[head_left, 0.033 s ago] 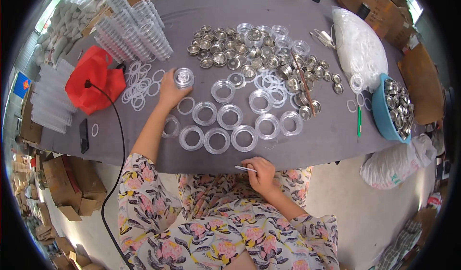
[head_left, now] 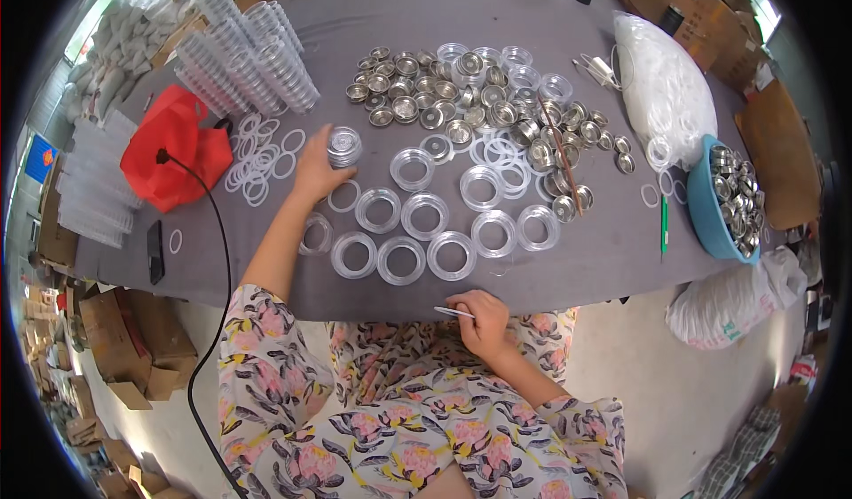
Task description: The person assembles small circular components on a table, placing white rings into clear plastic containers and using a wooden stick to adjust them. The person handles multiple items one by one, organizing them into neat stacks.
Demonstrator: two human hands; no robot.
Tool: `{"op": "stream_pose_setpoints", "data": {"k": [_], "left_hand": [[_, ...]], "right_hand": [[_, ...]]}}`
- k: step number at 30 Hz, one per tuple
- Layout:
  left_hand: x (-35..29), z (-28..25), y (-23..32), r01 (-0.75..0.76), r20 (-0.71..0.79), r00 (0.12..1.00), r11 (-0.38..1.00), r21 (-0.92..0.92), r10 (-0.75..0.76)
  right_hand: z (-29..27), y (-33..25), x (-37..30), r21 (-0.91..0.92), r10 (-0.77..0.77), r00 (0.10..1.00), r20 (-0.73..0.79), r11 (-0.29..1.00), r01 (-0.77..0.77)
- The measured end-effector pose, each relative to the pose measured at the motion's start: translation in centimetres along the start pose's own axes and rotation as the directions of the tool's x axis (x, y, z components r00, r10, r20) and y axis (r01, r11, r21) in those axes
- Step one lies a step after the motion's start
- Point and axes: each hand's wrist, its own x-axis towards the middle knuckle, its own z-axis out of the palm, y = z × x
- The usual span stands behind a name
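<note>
My left hand [head_left: 317, 169] is at the left of the table with thumb and fingers apart. It is beside a small stack of clear round plastic cases [head_left: 344, 146], its fingertips close to the stack's left side. Whether they still touch it is hard to tell. Near the front edge, my right hand [head_left: 481, 322] is closed on a thin white ring [head_left: 454, 311], seen nearly edge-on. Between the hands lie several thick clear plastic rings [head_left: 425, 216] in loose rows. One flat white ring [head_left: 343, 196] lies just below my left hand.
Silver metal cups [head_left: 406, 109] are heaped behind the rings, with a thin brown stick [head_left: 561, 149] across them. Tall clear stacks [head_left: 257, 51], loose white rings [head_left: 253, 166] and a red cloth bag [head_left: 173, 149] with a black cable are at left. A blue basin [head_left: 710, 206] of metal cups stands right.
My left thumb and fingers have opened away from the clear stack, and the hand has drawn slightly left. The stack stands slightly farther right. My right hand has not moved.
</note>
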Motion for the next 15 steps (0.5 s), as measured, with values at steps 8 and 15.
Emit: {"op": "stream_pose_setpoints", "data": {"k": [8,15], "left_hand": [[0.1,0.6,-0.8,-0.275,-0.082,0.954,0.952,0.133,0.287],[1.0,0.1,-0.3,-0.269,0.025,0.963,0.960,0.081,0.268]], "right_hand": [[0.0,-0.3,0.2,-0.009,-0.007,1.000,0.003,1.000,0.007],[-0.2,-0.1,0.1,-0.027,-0.036,0.999,-0.011,0.999,0.036]]}}
